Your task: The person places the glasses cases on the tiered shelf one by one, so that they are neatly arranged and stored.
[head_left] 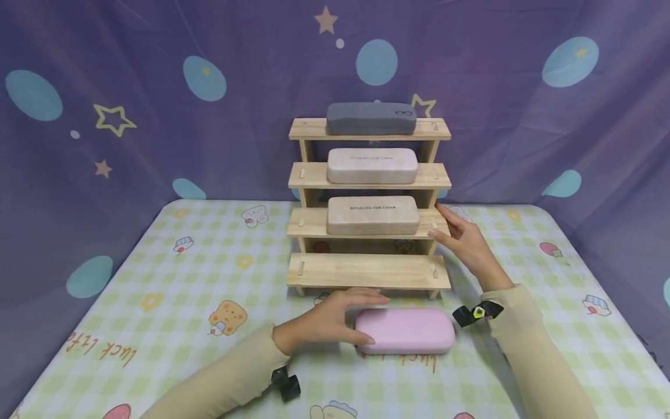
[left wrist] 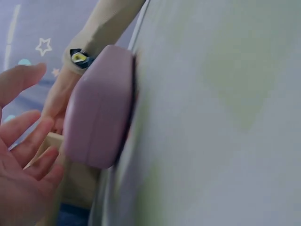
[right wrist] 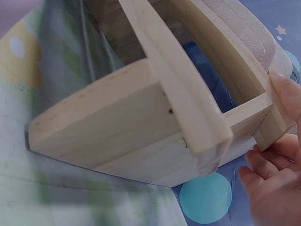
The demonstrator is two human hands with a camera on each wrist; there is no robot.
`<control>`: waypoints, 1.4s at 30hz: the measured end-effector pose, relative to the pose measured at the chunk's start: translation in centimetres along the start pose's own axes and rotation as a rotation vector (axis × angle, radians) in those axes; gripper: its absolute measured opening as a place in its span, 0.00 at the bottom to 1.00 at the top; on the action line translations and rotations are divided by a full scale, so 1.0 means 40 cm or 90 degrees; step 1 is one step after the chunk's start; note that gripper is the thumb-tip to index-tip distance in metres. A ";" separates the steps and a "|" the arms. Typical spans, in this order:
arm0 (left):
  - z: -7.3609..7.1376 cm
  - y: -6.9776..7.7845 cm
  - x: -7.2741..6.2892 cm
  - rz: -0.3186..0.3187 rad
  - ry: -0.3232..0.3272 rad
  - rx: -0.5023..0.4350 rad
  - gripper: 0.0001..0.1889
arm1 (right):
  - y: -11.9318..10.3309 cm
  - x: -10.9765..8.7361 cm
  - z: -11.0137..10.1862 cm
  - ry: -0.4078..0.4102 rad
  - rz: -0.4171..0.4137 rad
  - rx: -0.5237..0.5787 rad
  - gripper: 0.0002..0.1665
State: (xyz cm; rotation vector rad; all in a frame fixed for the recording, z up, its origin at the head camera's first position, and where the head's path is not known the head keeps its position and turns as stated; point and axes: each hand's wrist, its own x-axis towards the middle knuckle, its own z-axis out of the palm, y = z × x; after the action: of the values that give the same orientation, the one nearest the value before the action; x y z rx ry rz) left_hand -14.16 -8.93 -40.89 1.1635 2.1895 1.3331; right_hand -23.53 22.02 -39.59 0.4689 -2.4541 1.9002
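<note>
A pink glasses case (head_left: pixel 408 330) lies on the table in front of a wooden tiered rack (head_left: pixel 366 272). My left hand (head_left: pixel 335 317) is at the case's left end, thumb and fingers spread; the left wrist view shows a gap between this hand (left wrist: pixel 30 141) and the case (left wrist: pixel 96 110). My right hand (head_left: pixel 468 244) grips the right end of the rack's second shelf from the bottom. In the right wrist view its thumb (right wrist: pixel 284 92) lies against the board, with the fingers curled at the underside. A beige case (head_left: pixel 373 216) sits on that shelf.
On the shelf above is a pale case (head_left: pixel 372 166), and a grey-blue case (head_left: pixel 371 119) with a small glasses print lies on top. The bottom board is bare. Behind the rack hangs a purple curtain (head_left: pixel 251 128); a checked cloth (head_left: pixel 183 279) covers the table.
</note>
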 end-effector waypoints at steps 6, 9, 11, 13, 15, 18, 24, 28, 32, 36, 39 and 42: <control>0.032 -0.009 0.002 -0.060 0.035 -0.085 0.37 | 0.003 -0.001 0.001 -0.002 -0.003 0.010 0.42; 0.046 -0.012 0.004 -0.086 0.051 -0.117 0.38 | 0.001 -0.002 0.003 -0.001 -0.004 0.015 0.42; 0.054 -0.013 0.003 -0.109 0.049 -0.174 0.37 | 0.000 -0.002 0.005 -0.001 -0.009 0.018 0.42; 0.062 -0.013 0.003 -0.135 0.045 -0.237 0.38 | -0.001 -0.001 0.006 0.001 -0.013 0.022 0.41; 0.069 -0.012 0.004 -0.158 0.043 -0.294 0.38 | 0.000 0.000 0.005 0.000 -0.019 0.024 0.41; 0.076 -0.014 0.007 -0.178 0.043 -0.331 0.39 | 0.003 0.001 0.004 -0.002 -0.021 0.024 0.42; 0.085 -0.024 0.011 -0.178 0.044 -0.255 0.42 | 0.002 0.000 0.003 0.001 -0.007 0.020 0.42; 0.085 -0.032 0.011 -0.185 0.028 -0.222 0.46 | -0.002 0.000 0.004 0.000 -0.008 0.021 0.41; 0.081 -0.037 0.012 -0.189 0.005 -0.195 0.47 | -0.005 -0.001 0.005 0.000 -0.010 0.021 0.41; 0.076 -0.035 0.015 -0.190 -0.015 -0.163 0.48 | -0.005 -0.002 0.005 -0.001 -0.006 0.022 0.41; 0.071 -0.033 0.016 -0.190 -0.023 -0.118 0.48 | -0.002 -0.002 0.004 0.000 -0.005 0.026 0.41; 0.066 -0.035 0.016 -0.182 -0.022 -0.086 0.48 | 0.003 0.000 0.005 0.002 -0.006 0.026 0.42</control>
State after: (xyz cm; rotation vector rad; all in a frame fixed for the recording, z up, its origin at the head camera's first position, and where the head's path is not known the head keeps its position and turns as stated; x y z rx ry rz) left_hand -13.55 -7.20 -43.33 0.7836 2.1087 1.3034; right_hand -23.54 21.87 -39.76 0.4768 -2.4113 1.9500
